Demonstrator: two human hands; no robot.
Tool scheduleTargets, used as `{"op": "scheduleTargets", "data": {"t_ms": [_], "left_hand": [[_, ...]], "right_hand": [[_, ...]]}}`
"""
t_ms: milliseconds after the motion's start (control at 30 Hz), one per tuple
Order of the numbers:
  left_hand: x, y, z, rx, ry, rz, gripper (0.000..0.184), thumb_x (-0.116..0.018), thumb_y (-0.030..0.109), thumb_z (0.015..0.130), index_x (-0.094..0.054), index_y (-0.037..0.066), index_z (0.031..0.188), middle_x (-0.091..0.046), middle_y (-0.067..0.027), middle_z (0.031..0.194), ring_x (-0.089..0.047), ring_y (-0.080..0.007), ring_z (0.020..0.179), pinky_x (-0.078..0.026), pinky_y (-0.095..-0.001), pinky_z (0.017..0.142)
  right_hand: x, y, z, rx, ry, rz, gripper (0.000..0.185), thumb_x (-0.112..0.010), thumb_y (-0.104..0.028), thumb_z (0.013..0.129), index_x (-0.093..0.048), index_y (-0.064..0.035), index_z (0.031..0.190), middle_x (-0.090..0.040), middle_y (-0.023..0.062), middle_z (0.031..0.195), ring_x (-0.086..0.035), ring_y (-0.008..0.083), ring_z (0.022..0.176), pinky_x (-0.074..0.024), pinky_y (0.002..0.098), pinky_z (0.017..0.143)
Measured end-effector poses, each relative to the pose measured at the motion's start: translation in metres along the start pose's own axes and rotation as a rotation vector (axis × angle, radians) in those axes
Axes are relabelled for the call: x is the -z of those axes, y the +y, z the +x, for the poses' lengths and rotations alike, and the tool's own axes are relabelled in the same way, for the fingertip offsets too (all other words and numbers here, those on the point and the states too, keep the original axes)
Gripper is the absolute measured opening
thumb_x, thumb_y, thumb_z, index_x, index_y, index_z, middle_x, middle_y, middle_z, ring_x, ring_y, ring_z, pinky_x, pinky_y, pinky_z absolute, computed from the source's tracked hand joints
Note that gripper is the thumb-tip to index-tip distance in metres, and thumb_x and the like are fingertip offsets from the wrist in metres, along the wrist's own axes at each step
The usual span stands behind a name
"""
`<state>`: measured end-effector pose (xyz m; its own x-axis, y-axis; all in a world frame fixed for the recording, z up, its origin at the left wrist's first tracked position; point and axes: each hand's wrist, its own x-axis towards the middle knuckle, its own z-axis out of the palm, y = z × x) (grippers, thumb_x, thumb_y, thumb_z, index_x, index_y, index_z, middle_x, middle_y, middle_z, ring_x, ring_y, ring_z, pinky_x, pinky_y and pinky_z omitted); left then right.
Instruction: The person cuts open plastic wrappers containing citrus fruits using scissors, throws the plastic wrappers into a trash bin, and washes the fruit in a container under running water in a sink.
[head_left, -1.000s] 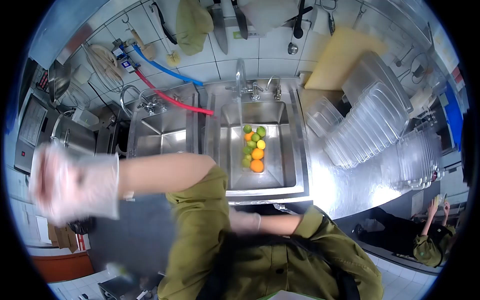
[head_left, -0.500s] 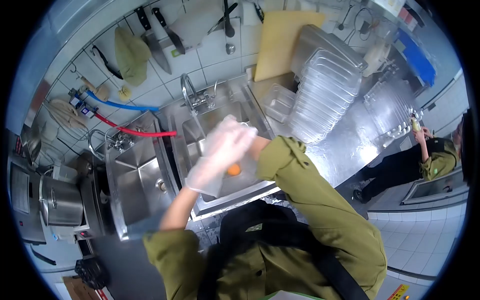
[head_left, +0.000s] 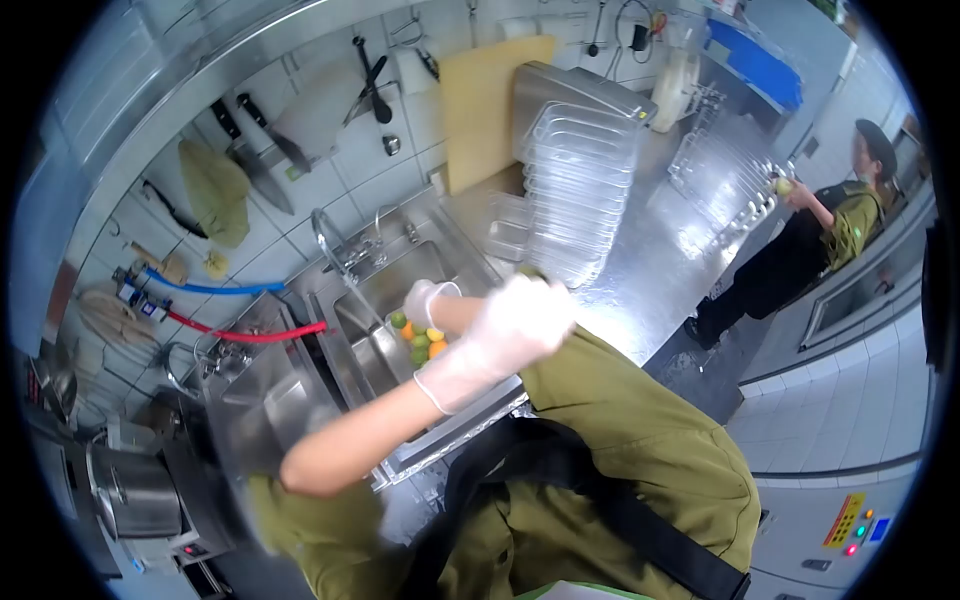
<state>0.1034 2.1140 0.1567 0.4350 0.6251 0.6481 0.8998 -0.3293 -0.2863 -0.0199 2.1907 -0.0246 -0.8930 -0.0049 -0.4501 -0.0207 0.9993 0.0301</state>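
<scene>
My gloved left hand (head_left: 522,325) reaches across my right forearm, its fingers closed on the rolled olive right sleeve (head_left: 640,400) near the elbow. My gloved right hand (head_left: 424,302) is over the right sink basin (head_left: 432,262), past my left wrist; its fingers are too small and blurred to read. Just below it, limes (head_left: 419,354) and oranges (head_left: 437,349) lie in the basin, partly hidden by my left forearm. The faucet (head_left: 325,238) stands behind the basin.
Stacked clear containers (head_left: 580,190) stand on the steel counter (head_left: 640,260) to the right, by a yellow cutting board (head_left: 490,110). Another person (head_left: 800,240) stands at far right. A second sink (head_left: 275,400) and a pot (head_left: 135,490) are on the left.
My left hand came from the far left across to my right forearm, then up to the sleeve. My right hand moved from near my body to over the basin. The view turned right.
</scene>
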Motion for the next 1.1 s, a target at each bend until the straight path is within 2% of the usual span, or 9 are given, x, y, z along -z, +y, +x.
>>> {"op": "scheduleTargets", "data": {"t_ms": [33, 167, 300, 500, 700, 867, 967, 1000, 1100], "left_hand": [[0.006, 0.002, -0.002, -0.172, 0.052, 0.004, 0.012, -0.059, 0.011, 0.064, -0.052, 0.01, 0.073, -0.043, -0.003, 0.068, -0.049, -0.0163, 0.061, -0.043, -0.0291, 0.058], [0.009, 0.033, -0.019, 0.196, 0.243, -0.077, 0.029, -0.063, 0.001, 0.062, -0.058, 0.01, 0.089, -0.053, -0.0089, 0.089, -0.055, -0.0259, 0.077, -0.047, -0.0351, 0.07], [0.004, 0.045, -0.023, 0.539, 0.273, -0.365, 0.045, -0.065, -0.006, 0.061, -0.059, 0.014, 0.102, -0.056, -0.0137, 0.101, -0.056, -0.0368, 0.088, -0.047, -0.0417, 0.072], [0.012, 0.022, -0.029, 0.462, 0.208, -0.355, 0.029, -0.062, -0.003, 0.064, -0.06, 0.014, 0.087, -0.051, -0.0032, 0.077, -0.056, -0.0224, 0.06, -0.045, -0.0337, 0.051], [0.01, 0.041, -0.022, 0.587, 0.509, -0.053, 0.043, -0.068, -0.001, 0.062, -0.054, 0.007, 0.102, -0.055, -0.0088, 0.088, -0.057, -0.0276, 0.077, -0.046, -0.039, 0.065], [0.0, 0.054, -0.032, 0.86, 0.385, -0.448, 0.057, -0.056, -0.007, 0.071, -0.04, 0.0, 0.125, -0.051, -0.0186, 0.112, -0.054, -0.0318, 0.099, -0.042, -0.0355, 0.089], [-0.028, 0.056, -0.058, 0.902, 0.393, -0.917, 0.051, -0.055, -0.008, 0.074, -0.042, 0.0, 0.123, -0.051, -0.0159, 0.113, -0.054, -0.025, 0.104, -0.042, -0.0322, 0.087], [-0.03, 0.059, -0.06, 0.949, 0.36, -0.881, 0.055, -0.059, -0.009, 0.065, -0.043, -0.001, 0.117, -0.052, -0.0184, 0.111, -0.053, -0.0315, 0.103, -0.042, -0.0383, 0.09], [-0.039, 0.052, -0.07, 0.741, 0.27, -0.832, 0.05, -0.058, -0.011, 0.069, -0.044, 0.001, 0.116, -0.053, -0.0141, 0.11, -0.054, -0.0268, 0.103, -0.043, -0.0356, 0.088]], "right_hand": [[0.011, 0.007, 0.001, -0.002, 0.068, 0.068, 0.028, -0.062, -0.025, 0.072, -0.069, -0.0013, 0.085, -0.068, 0.0169, 0.092, -0.066, 0.0304, 0.086, -0.0495, 0.0424, 0.069], [0.029, 0.063, 0.058, 0.237, 0.508, -0.032, 0.026, -0.047, -0.018, 0.079, -0.068, -0.0022, 0.08, -0.068, 0.0143, 0.085, -0.066, 0.0278, 0.079, -0.0497, 0.0391, 0.07], [0.079, 0.079, 0.036, 0.195, 0.516, 0.782, 0.028, -0.045, -0.018, 0.079, -0.067, -0.0002, 0.081, -0.067, 0.0125, 0.081, -0.063, 0.0245, 0.071, -0.0491, 0.0354, 0.066], [0.11, 0.083, 0.001, 0.069, 0.463, 1.278, 0.025, -0.051, -0.019, 0.077, -0.064, 0.0001, 0.086, -0.065, 0.0091, 0.078, -0.061, 0.0196, 0.069, -0.0477, 0.0322, 0.063], [0.162, 0.083, -0.017, 0.065, 0.61, 1.677, 0.019, -0.05, -0.018, 0.083, -0.062, -0.0037, 0.087, -0.064, 0.0075, 0.077, -0.06, 0.018, 0.066, -0.0484, 0.0316, 0.062], [0.225, 0.087, -0.061, 0.414, 0.543, 1.897, 0.02, -0.052, -0.021, 0.087, -0.06, -0.0034, 0.089, -0.064, 0.0091, 0.082, -0.062, 0.0184, 0.07, -0.05, 0.0317, 0.066], [0.248, 0.085, -0.078, 0.533, 0.613, 2.015, 0.019, -0.052, -0.02, 0.088, -0.06, -0.003, 0.09, -0.064, 0.0092, 0.084, -0.062, 0.0193, 0.072, -0.0498, 0.0323, 0.068], [0.252, 0.084, -0.082, 0.58, 0.628, 2.033, 0.018, -0.052, -0.02, 0.088, -0.06, -0.003, 0.09, -0.064, 0.0091, 0.084, -0.062, 0.0195, 0.072, -0.0497, 0.0326, 0.068], [0.26, 0.077, -0.094, 0.689, 0.643, 2.053, 0.017, -0.053, -0.019, 0.088, -0.059, -0.0026, 0.091, -0.063, 0.0087, 0.082, -0.061, 0.0199, 0.072, -0.0493, 0.0334, 0.069]]}}
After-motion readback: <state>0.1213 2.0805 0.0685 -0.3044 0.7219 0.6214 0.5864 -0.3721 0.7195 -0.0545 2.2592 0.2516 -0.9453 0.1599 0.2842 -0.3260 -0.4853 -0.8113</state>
